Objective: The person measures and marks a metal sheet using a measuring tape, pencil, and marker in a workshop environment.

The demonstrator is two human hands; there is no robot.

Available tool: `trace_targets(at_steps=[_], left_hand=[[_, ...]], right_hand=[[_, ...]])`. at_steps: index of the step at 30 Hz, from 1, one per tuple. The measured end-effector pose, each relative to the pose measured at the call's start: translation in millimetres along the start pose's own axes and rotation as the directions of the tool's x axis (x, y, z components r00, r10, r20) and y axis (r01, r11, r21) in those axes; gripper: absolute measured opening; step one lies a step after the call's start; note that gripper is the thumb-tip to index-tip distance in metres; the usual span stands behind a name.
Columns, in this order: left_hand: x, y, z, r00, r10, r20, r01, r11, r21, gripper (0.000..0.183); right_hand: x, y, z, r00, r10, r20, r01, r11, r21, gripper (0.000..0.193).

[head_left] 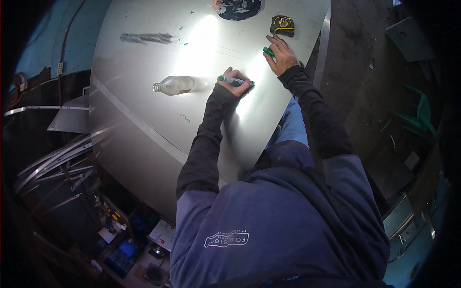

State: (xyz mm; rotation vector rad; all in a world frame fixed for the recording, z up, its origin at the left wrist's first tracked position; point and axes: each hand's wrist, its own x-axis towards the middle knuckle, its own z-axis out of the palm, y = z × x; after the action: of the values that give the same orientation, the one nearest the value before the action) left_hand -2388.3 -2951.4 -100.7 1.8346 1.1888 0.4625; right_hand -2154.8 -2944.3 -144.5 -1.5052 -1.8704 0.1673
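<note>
My left hand (234,82) is closed around a marker (229,80) with a pale barrel and green ends, low over a large grey metal sheet (158,137). Farther right, near the sheet's right edge, my right hand (284,56) pinches a green marker cap (268,51) between thumb and fingers. Just beyond that hand lies a black and yellow tape measure (282,26). To the left of my left hand is a clear bottle (175,85), its open mouth toward the left; I cannot tell whether it stands or lies. Small green marks (185,118) dot the sheet.
A long grey bristly item (146,38) lies at the far left of the sheet, and a dark patterned cloth item (237,8) at the far edge. Metal strips (53,161) are stacked beyond the left side. A green plastic chair (418,115) is on the floor at right.
</note>
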Motion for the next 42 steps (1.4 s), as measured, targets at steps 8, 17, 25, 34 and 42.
trace_targets(at_steps=[8, 17, 25, 34, 42], left_hand=[[-23.2, 19.5, -2.8, 0.973, -0.106, -0.204, 0.037, 0.948, -0.317, 0.016], [-110.3, 86.3, -48.4, 0.828, -0.276, -0.488, -0.121, 0.761, -0.637, 0.016], [-124.8, 126.8, -51.0, 0.842, -0.217, -0.495, -0.157, 0.779, -0.607, 0.019], [-147.7, 110.2, -34.0, 0.804, -0.232, -0.548, -0.184, 0.779, -0.599, 0.023], [-108.8, 124.2, -5.3, 0.824, -0.272, -0.497, -0.092, 0.801, -0.591, 0.02]], right_hand=[[-1.9, -0.8, -2.6, 1.0, -0.012, -0.026, 0.012, 1.0, 0.023, 0.024], [-5.8, -82.3, -74.2, 0.954, -0.065, 0.294, -0.122, 0.809, 0.575, 0.021], [6.1, -164.7, -136.7, 0.83, -0.289, 0.477, -0.114, 0.749, 0.653, 0.02], [-0.8, -178.4, -157.9, 0.68, -0.353, 0.643, -0.132, 0.804, 0.58, 0.022], [20.4, -131.4, -169.5, 0.589, -0.366, 0.721, -0.2, 0.798, 0.568, 0.023]])
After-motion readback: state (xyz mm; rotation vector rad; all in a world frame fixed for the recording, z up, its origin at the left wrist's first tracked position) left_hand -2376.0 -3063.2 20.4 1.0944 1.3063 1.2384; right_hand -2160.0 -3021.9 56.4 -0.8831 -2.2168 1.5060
